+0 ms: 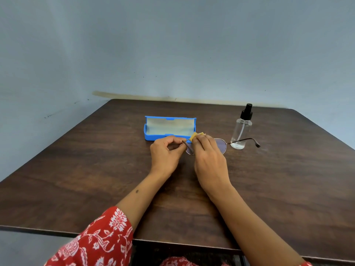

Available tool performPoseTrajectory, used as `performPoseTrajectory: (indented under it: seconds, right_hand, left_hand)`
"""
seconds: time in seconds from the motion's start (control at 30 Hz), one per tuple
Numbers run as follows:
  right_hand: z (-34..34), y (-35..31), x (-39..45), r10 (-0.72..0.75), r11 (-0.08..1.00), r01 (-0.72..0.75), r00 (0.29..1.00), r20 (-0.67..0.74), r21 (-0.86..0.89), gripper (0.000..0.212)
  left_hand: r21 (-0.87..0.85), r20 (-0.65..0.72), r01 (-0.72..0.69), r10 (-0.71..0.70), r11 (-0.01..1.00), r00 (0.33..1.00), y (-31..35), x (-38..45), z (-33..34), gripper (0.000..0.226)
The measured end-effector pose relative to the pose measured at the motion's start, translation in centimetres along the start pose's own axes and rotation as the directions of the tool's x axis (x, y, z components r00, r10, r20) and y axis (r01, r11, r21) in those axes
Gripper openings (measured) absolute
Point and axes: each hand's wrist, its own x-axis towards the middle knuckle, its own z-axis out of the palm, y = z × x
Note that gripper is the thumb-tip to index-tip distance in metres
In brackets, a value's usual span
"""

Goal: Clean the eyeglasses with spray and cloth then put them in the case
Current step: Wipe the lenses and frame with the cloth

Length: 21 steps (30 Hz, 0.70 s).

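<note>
Thin-framed eyeglasses (pixel 221 145) are held just above the brown table, one temple sticking out to the right. My left hand (pixel 166 152) pinches the frame's left end between thumb and fingers. My right hand (pixel 208 160) presses a small yellow cloth (pixel 196 135) against the left lens, which is mostly hidden under the fingers. The blue case (pixel 151 134) lies open right behind my hands, its pale lining showing. A clear spray bottle (pixel 241 131) with a black nozzle stands upright to the right of the glasses.
The dark wooden table (pixel 96 169) meets a grey-blue wall at its far edge. Its near edge runs under my forearms. A red patterned sleeve (pixel 99 240) covers my left arm.
</note>
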Motion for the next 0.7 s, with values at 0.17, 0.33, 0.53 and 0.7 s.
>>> performPoseTrajectory:
  seconds: [0.17,0.33,0.53,0.7]
  right_hand:
    - [-0.1,-0.6,-0.5,-0.039,0.997,0.036,0.998,0.044,0.067,0.038]
    - [-0.1,-0.7,-0.7,-0.069,0.996,0.065,0.994,0.079,0.058,0.036]
    - [-0.6,-0.7,-1.0,-0.080,0.994,0.074,0.994,0.073,0.083,0.030]
    - [-0.6,-0.4,-1.2,0.099,0.986,-0.112,0.990,0.103,0.124,0.021]
  left_hand:
    - [0.010,-0.035,0.022,-0.022,1.000,0.999,-0.1,0.2,-0.1,0.013]
    - [0.042,-0.069,0.035,-0.032,0.998,0.997,-0.2,0.4,-0.2,0.008]
    - [0.038,-0.103,0.054,-0.050,0.998,0.993,-0.7,0.7,-0.4,0.008]
    - [0.010,-0.176,0.064,-0.061,0.998,0.982,-0.7,0.9,-0.5,0.030]
